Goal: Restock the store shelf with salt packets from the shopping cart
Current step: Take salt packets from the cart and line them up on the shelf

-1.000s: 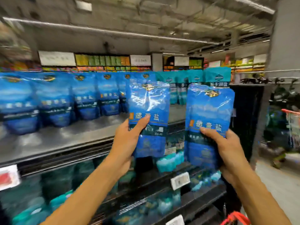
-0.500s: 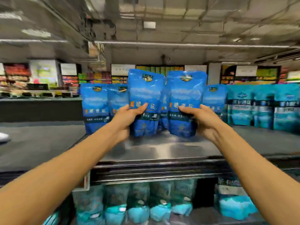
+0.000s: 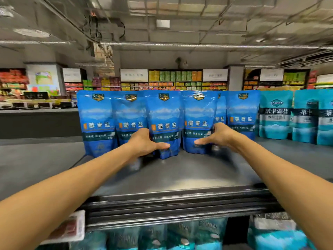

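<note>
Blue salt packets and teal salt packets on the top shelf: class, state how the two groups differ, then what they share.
1. The blue salt packets are deep blue; the teal salt packets are turquoise with a dark band.
2. The left hand and right hand are at the blue ones; the teal ones are untouched.
3. Blue stand left, teal right.

Both stand upright on the shelf.
</note>
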Tool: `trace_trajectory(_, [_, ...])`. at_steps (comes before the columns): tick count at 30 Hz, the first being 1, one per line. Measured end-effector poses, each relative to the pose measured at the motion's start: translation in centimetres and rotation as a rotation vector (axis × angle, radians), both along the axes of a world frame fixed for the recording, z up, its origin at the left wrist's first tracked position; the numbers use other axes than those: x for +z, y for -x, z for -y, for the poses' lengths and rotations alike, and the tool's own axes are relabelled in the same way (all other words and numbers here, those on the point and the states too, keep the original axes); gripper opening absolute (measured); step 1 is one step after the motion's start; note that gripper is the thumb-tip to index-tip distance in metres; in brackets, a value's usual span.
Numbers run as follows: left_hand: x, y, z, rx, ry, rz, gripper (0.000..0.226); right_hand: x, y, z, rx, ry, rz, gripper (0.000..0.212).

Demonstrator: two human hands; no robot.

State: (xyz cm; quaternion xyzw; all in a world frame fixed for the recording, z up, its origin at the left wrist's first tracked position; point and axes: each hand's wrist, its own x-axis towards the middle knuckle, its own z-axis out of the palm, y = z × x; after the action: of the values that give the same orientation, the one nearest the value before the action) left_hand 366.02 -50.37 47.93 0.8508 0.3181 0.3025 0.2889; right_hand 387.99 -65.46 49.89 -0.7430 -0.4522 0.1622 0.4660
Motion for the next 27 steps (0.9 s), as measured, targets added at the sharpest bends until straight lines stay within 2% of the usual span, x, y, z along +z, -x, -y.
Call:
trace_trajectory(8, [1.5,-0.1,0.9,0.238,-0.27,-0.267,0.056,-0.2,0.8,-1.7,-0.136,0.041,0.034,0.052])
trace_trajectory(15, [1.7,-0.1,2.1,0.3,-0.499,-0.396,0.06,-0.1,1.5,-1.7,-0.146,0.069,0.017,0.051])
trace_trajectory(20, [1.9,0.3,3.0,0.288,-0.55,-0.371,0.059,-0.2,2.0,-0.3,-0.17,0.062,0.119,0.051])
trace_trajectory(23, [2.2,0.9,3.3,0.231,-0.508,-0.312,0.058,0.0,2.0,1.1,-0.165,0.103,0.189,0.052])
trace_trajectory(27, [2.8,1.6,4.2,0.166,-0.472,-0.174,0.06,0.2,1.2,4.3,-0.168,0.014,0.125,0.047])
